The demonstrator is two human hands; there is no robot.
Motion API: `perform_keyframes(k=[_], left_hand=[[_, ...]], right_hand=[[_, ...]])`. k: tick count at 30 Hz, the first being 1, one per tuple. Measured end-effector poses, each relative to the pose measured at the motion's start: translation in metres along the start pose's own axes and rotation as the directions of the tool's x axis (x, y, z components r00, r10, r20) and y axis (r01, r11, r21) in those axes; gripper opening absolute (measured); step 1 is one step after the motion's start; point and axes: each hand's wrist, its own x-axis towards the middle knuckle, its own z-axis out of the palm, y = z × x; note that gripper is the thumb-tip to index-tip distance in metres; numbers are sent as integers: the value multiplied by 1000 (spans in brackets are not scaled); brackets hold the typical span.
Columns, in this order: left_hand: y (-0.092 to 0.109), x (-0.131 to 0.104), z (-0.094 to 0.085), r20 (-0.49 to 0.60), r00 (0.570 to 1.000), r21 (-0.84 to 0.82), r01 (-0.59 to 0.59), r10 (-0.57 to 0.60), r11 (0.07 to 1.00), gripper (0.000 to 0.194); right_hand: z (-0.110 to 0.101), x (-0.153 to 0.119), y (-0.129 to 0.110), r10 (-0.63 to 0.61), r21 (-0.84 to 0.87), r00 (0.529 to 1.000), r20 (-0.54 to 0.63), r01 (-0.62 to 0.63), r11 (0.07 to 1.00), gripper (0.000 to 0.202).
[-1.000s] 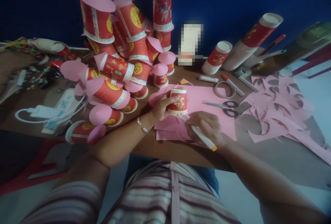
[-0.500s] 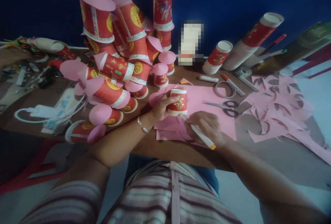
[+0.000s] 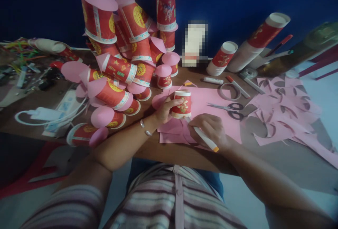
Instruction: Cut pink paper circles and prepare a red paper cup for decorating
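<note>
My left hand (image 3: pixel 167 110) is closed around the side of a red paper cup (image 3: pixel 184 105) with a gold and green print, its white base turned up. Pink paper sheets (image 3: pixel 211 95) lie under the cup. In my right hand (image 3: pixel 208 128) is a white marker (image 3: pixel 204 138) with an orange end, its tip against the cup's lower rim. Scissors (image 3: pixel 229 107) with dark handles lie on the pink paper, just beyond my right hand. What the tip marks is too small to make out.
Red cups with pink cone tops (image 3: pixel 132 38) are heaped at the left. Pink paper offcuts (image 3: pixel 282 112) cover the right side. A tape roll (image 3: pixel 229 91), a glue stick (image 3: pixel 213 80) and stacked cups (image 3: pixel 260 42) stand or lie behind. A power strip (image 3: pixel 60 114) lies at left.
The marker has shifted very slightly in my right hand; my left hand and the cup stay in place. Another person's hand at the far left has gone from view.
</note>
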Motion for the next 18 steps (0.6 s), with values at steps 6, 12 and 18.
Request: perform_keyframes(k=[6,12,18], left_hand=[[-1,0,-1,-8,1000,10,-8,8,1000,46],[-2,0,-3,-7,1000,13,-14,14,1000,44],[-4,1,-5,-20,1000,-14,-12,12,1000,45]], right_hand=[[2,0,0,6,-17,1000,-8,-6,1000,20],[2,0,1,4,-20,1000,-8,-4,1000,19],[2,1,2,6,-33,1000,-7,-6,999,19]])
